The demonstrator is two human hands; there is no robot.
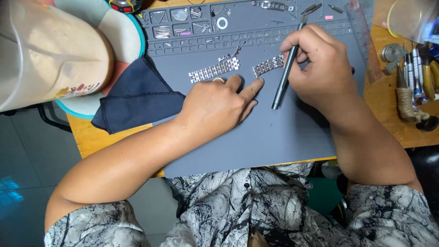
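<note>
Right hand (320, 68) grips grey tool (284, 73) like pen, shaft slanted, upper tip toward mat's tray slots. Left hand (219, 105) flat on grey mat (274, 137), fingers loosely spread, index fingertip touching short bracelet piece (269, 65), holding nothing. Longer bracelet piece (215, 71) lies just left, apart from the short one. Dark cloth (137, 98) at mat's left edge. Pliers and tools (418, 73) on table (388, 105) at right.
</note>
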